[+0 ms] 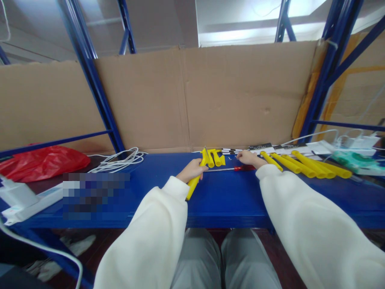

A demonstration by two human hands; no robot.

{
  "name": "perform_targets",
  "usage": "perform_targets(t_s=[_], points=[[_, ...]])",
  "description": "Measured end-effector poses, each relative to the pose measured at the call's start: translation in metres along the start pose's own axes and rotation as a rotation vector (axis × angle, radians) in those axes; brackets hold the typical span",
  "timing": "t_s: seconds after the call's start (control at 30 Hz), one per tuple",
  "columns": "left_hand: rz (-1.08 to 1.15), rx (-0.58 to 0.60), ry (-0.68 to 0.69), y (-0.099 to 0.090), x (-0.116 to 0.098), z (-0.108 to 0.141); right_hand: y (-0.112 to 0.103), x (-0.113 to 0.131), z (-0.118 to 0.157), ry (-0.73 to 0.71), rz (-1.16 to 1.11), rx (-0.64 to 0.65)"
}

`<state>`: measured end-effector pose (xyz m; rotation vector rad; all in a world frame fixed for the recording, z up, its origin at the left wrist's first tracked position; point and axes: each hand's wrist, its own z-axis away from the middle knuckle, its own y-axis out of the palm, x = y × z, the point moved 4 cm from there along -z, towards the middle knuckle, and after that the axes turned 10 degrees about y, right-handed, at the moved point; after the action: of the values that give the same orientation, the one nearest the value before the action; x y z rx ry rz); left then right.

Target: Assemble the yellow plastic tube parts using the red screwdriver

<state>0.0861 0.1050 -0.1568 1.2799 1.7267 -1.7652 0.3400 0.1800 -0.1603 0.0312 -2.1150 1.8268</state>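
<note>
My left hand [192, 170] is wrapped round a yellow plastic tube [193, 188], which slants toward the bench's front edge; a yellow piece shows above my fingers. Just right of it stand several short yellow plastic parts [213, 159]. My right hand [248, 158] is low over the bench top, its fingertips bent together; anything between them is too small to make out. Tiny metal bits, perhaps screws [229, 158], lie left of those fingertips. Between my hands rests a screwdriver, its thin shaft [221, 170] toward my left hand and its red handle [243, 168] below my right.
Several long yellow tubes [303, 165] lie at the right, beside papers [320, 147] and a green plastic bag [356, 161]. At left are a coiled white cable [120, 160], a red bag [49, 162] and a power strip [33, 204]. Cardboard [234, 96] walls the back of the blue bench [228, 200].
</note>
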Motion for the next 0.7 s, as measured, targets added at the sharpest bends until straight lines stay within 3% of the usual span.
perform_targets(t_s=[0.23,0.4,0.5,0.7], points=[[0.013,-0.171,0.019,-0.006,0.014,-0.010,-0.005,0.001,0.004,-0.032,-0.023,-0.047],[-0.184,-0.307,-0.075,-0.020,0.023,-0.008,-0.004,0.001,0.008,-0.042,-0.018,-0.040],[-0.269,-0.298,-0.139,-0.023,0.026,-0.007,-0.003,0.003,0.011,-0.056,-0.007,-0.024],[-0.226,-0.275,-0.146,-0.020,0.029,-0.009,-0.006,0.007,0.015,-0.128,-0.019,-0.026]])
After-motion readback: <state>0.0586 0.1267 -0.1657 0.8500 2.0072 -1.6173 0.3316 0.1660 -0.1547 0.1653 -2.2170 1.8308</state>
